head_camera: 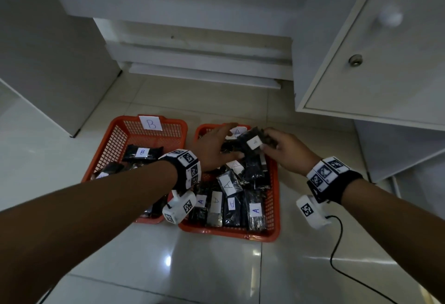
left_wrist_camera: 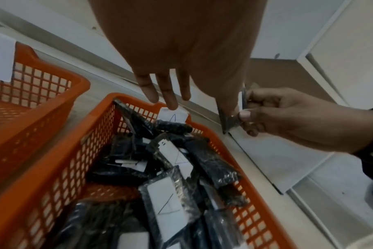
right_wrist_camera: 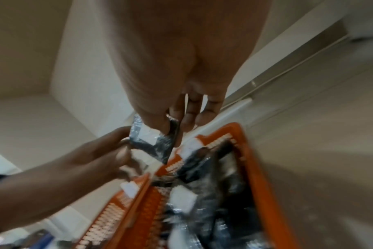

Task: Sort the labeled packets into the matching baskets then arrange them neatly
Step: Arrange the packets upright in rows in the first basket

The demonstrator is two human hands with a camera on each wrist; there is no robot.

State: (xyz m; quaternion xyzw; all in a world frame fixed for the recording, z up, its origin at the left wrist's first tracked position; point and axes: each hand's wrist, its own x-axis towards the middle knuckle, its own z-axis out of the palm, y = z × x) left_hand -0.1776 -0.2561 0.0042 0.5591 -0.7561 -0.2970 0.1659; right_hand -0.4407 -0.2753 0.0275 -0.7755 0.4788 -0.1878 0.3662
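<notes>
Glossy white floor tiles point(head_camera: 216, 267) carry basket A point(head_camera: 274, 197); above its far end, both hands, left hand point(head_camera: 212, 149) and right hand point(head_camera: 289, 152), pinch a crosswise packet point(head_camera: 252, 143).

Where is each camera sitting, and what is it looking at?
Head: worn on the head, looking down at the B basket and A basket; both forearms, left hand and right hand show.
Left wrist: looks along the left hand into the A basket; the right hand shows.
Right wrist: looks along the right hand, blurred; the left hand shows.
All three share the held packet, with both hands at it.
</notes>
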